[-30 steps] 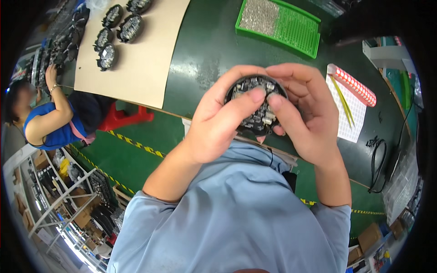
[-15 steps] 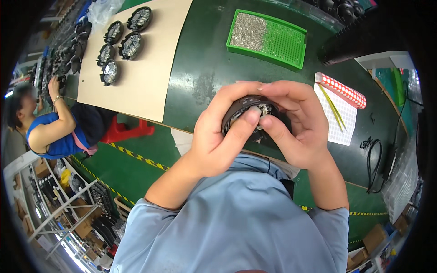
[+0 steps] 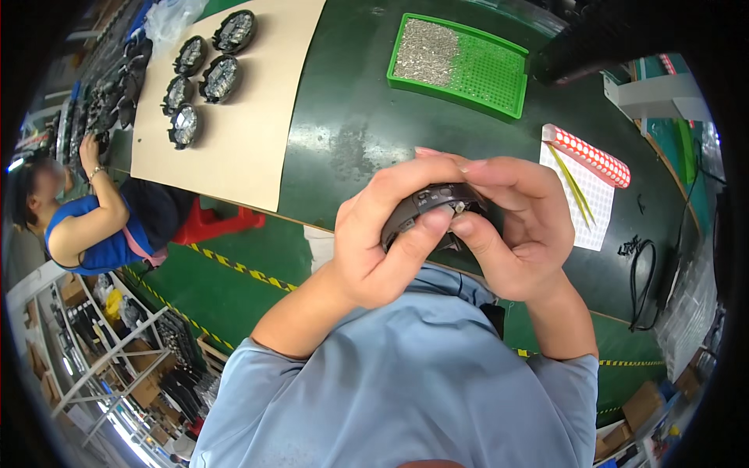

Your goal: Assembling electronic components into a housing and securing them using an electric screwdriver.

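Close to my body, at the table's front edge, both hands hold a round black plastic housing [image 3: 427, 201] with small parts inside. My left hand [image 3: 373, 238] wraps its left side, fingers over the far rim and thumb pressed on the near side. Around the right side curls my right hand [image 3: 524, 226], its thumb at the opening beside a small pale part [image 3: 459, 208]. The thumb tips nearly meet. The housing is tilted so its outer side wall shows, and my fingers hide much of its interior.
Several similar round housings [image 3: 218, 78] lie on a beige board [image 3: 253, 132] at left. A green tray [image 3: 488, 109] of small metal pieces stands at the back. Right are yellow tweezers [image 3: 573, 183] on a sticker sheet [image 3: 589, 226] and a black cable [image 3: 641, 285]. A co-worker [image 3: 86, 218] sits far left.
The housing has tilted, so its outer wall now shows more and its inside less. Both hands have come slightly nearer my body, still gripping it.
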`<action>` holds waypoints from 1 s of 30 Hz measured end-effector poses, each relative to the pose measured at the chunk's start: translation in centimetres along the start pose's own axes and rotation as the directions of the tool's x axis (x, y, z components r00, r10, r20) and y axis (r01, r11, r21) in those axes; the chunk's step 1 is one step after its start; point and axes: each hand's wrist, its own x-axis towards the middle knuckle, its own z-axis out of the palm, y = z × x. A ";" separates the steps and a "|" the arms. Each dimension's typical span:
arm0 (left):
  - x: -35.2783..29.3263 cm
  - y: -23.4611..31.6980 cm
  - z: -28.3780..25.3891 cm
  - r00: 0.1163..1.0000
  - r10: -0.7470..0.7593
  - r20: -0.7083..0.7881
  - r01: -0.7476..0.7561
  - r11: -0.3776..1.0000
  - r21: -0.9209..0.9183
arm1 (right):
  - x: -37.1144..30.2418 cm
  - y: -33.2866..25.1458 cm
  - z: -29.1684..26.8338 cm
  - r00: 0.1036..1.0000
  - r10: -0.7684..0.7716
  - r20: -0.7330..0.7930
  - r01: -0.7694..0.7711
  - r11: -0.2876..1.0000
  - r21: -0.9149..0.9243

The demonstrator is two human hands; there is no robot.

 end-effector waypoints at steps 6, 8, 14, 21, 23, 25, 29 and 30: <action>0.6 -0.3 -0.3 0.998 -0.053 0.041 0.050 0.996 0.072 | 0.0 -0.4 -1.0 1.000 -0.012 -0.005 0.011 0.983 -0.182; 1.3 0.1 1.1 0.999 -0.030 -0.024 0.029 0.999 -0.036 | 0.2 -0.3 -1.2 0.999 -0.035 0.003 0.035 0.971 -0.236; 2.1 -0.2 1.0 0.979 -0.202 -0.035 0.184 0.938 -0.292 | 0.3 0.1 -0.8 0.995 -0.075 -0.070 0.052 0.957 -0.285; 3.3 -1.0 0.5 0.929 -0.357 0.100 0.358 0.795 -0.489 | 0.7 -0.2 -0.7 0.982 0.137 -0.130 -0.162 0.964 -0.209; 3.1 -1.1 0.6 0.913 -0.399 0.079 0.375 0.751 -0.544 | 0.8 -0.5 -0.4 0.967 0.201 -0.156 -0.223 0.965 -0.140; 3.0 -1.5 0.5 0.908 -0.410 0.089 0.392 0.754 -0.527 | 0.6 -0.1 -0.4 0.962 0.230 -0.151 -0.243 0.967 -0.080; 2.9 -2.5 0.9 0.893 -0.444 0.074 0.404 0.717 -0.568 | 0.7 0.1 -0.3 0.929 0.306 -0.206 -0.316 0.948 -0.017; 2.8 -2.8 0.9 0.884 -0.462 0.074 0.422 0.718 -0.554 | 0.7 0.2 -0.4 0.911 0.348 -0.220 -0.360 0.933 -0.015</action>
